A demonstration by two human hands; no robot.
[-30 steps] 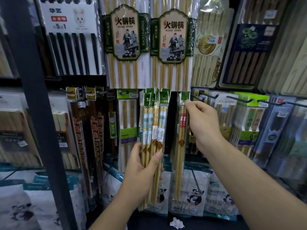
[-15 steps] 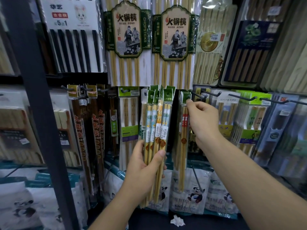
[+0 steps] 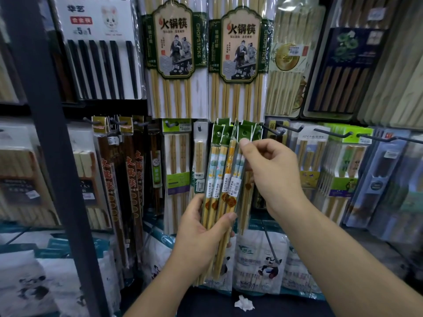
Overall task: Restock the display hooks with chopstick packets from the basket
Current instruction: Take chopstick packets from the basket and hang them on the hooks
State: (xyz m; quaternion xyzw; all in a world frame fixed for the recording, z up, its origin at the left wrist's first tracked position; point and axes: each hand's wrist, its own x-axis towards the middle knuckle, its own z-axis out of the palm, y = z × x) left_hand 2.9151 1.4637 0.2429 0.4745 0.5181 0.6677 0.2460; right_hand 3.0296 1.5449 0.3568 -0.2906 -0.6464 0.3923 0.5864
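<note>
- Several chopstick pkts (image 3: 219,179) are standing upright as a fanned bundle in front of the mid-row hooks, green header cards up, price stickers facing the viewer.
- L hand (image 3: 201,234) is gripping the bundle at its lower middle: fingers wrapping behind, thumb lying across the front. It is acting as holder only.
- R hand (image 3: 272,170) is pinching the rightmost pkt (image 3: 238,170) just under its green header. Thumb + forefinger are closing on it, other fingers curling loosely and holding nothing else.
- Change: 1 s ago the R hand was working up at the hook (image 3: 274,131) against a pkt hanging there. It is now coming back onto the bundle.
- Reading: one pkt is prob. on the hook already, and the next is being picked off for hanging.
- Hung pkt (image 3: 246,209) is dangling just behind and right of the bundle, mostly hidden by it.
- Hook, black wire, is poking out beside the R knuckles with its tip showing free.
- Basket is not showing in view.
- Hot-pot packs (image 3: 174,53) are hanging on the upper row, farther back, not being touched.
- Status (est.): restock is running partway, with the rest of the bundle waiting in the L hand.
</note>
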